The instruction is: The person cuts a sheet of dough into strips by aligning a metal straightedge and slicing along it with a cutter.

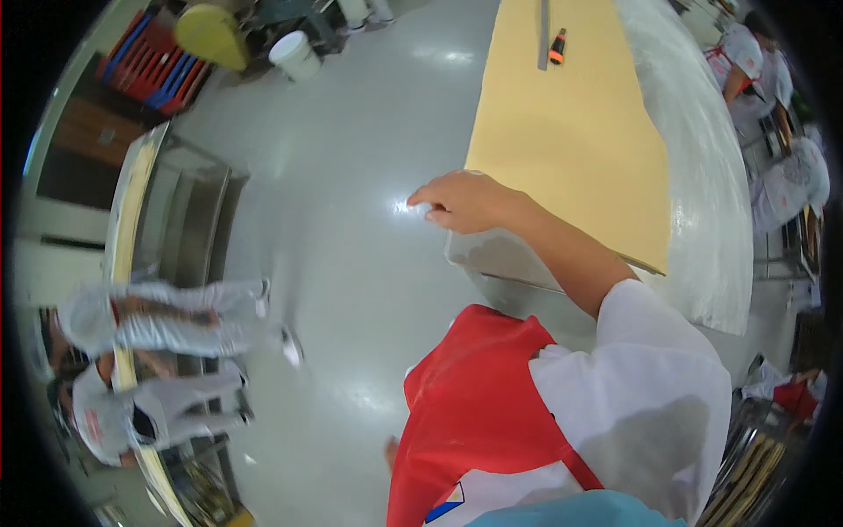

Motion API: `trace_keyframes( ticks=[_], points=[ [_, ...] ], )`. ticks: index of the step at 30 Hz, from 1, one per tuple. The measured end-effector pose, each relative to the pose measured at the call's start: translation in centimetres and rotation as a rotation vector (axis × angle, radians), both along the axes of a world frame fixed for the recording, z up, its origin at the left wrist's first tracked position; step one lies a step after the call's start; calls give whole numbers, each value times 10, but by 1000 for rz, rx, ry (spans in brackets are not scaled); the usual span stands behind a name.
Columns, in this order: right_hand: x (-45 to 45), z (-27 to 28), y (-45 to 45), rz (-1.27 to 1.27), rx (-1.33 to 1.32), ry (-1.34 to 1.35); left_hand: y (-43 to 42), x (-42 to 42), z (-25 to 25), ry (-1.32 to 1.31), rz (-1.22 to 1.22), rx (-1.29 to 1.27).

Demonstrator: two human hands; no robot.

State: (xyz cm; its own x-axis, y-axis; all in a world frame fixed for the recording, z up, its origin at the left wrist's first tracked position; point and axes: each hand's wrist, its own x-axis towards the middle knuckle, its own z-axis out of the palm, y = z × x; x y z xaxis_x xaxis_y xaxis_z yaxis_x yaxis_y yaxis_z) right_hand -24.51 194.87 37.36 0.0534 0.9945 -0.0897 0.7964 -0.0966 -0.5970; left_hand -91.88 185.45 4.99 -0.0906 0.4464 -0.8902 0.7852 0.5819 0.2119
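My right hand (461, 202) reaches out to the left, fingers loosely bent and thumb apart, with nothing visible in it. It is by the near left corner of a table on which a large flat yellow sheet (571, 132) lies; my forearm passes over the sheet's near edge. Farther up the sheet are a metal ruler (543, 35) and an orange and black utility knife (558, 46), side by side. Only a small part of my left hand (391, 451) shows beside my red apron (483, 404); its fingers are hidden.
Clear plastic wrap (702, 193) hangs along the table's right side. Two people in white (176, 321) stand at a long bench (132, 220) on the left. Others in white (781, 184) are at the right. A white bucket (295, 56) and stacked red and blue crates (154, 66) stand farther back.
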Motion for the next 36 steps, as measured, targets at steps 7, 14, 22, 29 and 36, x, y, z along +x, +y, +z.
trace_keyframes(
  ticks=[7,14,22,29,36],
  points=[
    [51,-21,124,-499,4,-41,220,32,-47,-14,-383,-40],
    [135,-67,138,-1069,141,-63,651,174,-31,-207,-187,270],
    [319,-82,92,-1611,283,-273,938,523,119,-558,-426,791],
    [469,-97,120,-1809,68,-616,936,581,10,-50,-1216,33],
    [561,-106,133,-1899,-310,-425,926,737,-14,47,-1193,-25]
  ],
)
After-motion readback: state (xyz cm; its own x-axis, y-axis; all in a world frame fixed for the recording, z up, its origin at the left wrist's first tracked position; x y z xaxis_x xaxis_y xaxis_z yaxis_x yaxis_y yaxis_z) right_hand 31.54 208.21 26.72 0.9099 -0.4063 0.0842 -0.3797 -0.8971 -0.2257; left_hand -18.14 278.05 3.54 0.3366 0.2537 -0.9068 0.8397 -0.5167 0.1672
